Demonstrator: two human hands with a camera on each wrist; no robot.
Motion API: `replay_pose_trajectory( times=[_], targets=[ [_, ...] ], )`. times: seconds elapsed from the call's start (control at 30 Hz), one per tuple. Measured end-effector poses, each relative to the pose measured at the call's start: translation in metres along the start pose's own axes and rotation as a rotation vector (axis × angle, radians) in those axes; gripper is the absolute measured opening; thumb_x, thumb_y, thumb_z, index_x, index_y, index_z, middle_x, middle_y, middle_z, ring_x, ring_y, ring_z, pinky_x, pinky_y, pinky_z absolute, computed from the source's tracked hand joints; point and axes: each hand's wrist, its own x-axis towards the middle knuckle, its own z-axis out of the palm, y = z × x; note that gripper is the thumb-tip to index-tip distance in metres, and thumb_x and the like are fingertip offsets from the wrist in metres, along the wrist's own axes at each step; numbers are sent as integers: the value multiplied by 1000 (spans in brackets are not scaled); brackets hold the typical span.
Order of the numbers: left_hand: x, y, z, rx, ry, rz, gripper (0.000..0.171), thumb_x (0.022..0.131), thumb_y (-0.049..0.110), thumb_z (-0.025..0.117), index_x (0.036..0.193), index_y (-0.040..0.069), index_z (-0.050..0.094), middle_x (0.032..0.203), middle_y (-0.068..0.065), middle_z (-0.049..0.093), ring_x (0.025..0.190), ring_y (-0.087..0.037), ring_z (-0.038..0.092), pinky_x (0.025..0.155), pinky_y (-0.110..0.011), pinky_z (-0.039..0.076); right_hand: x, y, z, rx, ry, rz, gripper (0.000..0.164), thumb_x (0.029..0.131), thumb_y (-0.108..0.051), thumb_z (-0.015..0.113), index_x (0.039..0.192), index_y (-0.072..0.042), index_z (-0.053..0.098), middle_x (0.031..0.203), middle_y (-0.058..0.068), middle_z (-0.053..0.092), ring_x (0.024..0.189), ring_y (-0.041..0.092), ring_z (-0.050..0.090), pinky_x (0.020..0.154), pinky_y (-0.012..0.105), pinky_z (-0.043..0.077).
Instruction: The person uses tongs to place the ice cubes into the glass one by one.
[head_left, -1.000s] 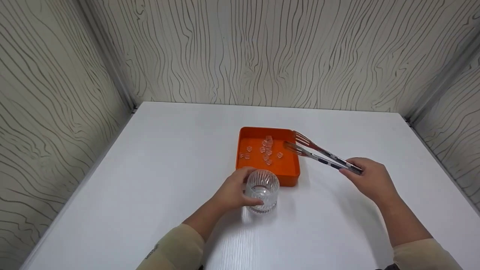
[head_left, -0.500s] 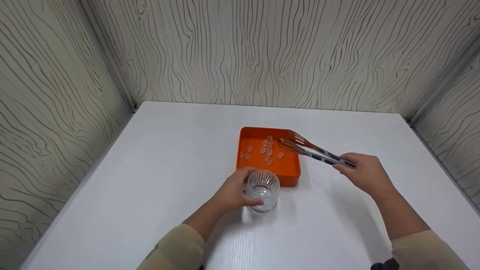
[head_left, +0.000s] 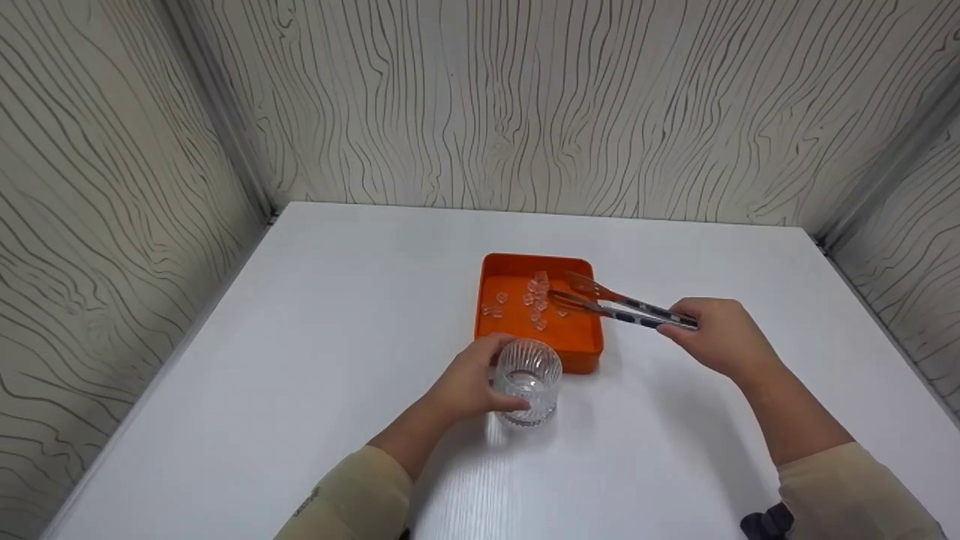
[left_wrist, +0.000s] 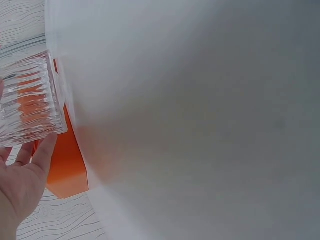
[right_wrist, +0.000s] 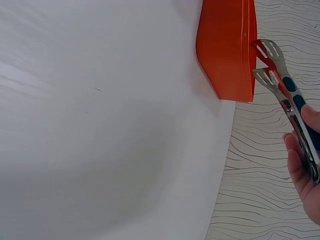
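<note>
My left hand [head_left: 471, 381] grips a ribbed clear glass [head_left: 528, 382], thumb on the near side and fingers behind; the glass stands upright at the front of an orange tray [head_left: 574, 341]. In the left wrist view the fingers wrap the side of the glass [left_wrist: 32, 102]. My right hand [head_left: 724, 334] holds metal tongs [head_left: 637, 311] by the handle end. Their slotted tips are spread apart and reach over the tray's right wall, close to the small clear cubes [head_left: 538, 292]. Nothing shows between the tips. In the right wrist view the tongs [right_wrist: 287, 95] overlap the tray's edge.
The tray stands on a white table [head_left: 360, 300], with the clear cubes clustered in its middle and a few more at its left. Patterned panels [head_left: 495, 105] rise behind the table and on both sides.
The right hand has moved left with the tongs, bringing their tips from the tray's right edge in over it, lower and nearer the cubes. The left hand and glass stay put.
</note>
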Motion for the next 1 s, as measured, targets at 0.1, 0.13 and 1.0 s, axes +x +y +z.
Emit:
replay_pose_trajectory(
  times=[0.1, 0.13, 1.0],
  targets=[
    [0, 0, 0, 1, -4, -3, 79, 59, 35, 85, 125, 27, 43, 119, 10, 50, 112, -14, 48, 98, -35, 40, 2, -2, -1, -14, -21, 19, 19, 84, -27, 66, 90, -9, 66, 73, 0, 60, 69, 19, 49, 55, 30, 38],
    [1, 0, 0, 2, -5, -7, 78, 60, 34, 85, 125, 27, 43, 119, 10, 50, 112, -14, 48, 98, -35, 40, 2, -2, -1, -19, -28, 28, 19, 84, -27, 65, 90, -9, 66, 73, 0, 60, 69, 19, 49, 55, 30, 38],
    [1, 3, 0, 58, -18, -47, 80, 61, 36, 84, 128, 21, 44, 122, 6, 50, 114, -14, 47, 100, -35, 38, 17, -31, 5, -122, -98, 78, 17, 85, -23, 62, 83, -5, 64, 66, 3, 58, 63, 21, 49, 55, 32, 41]
  ],
)
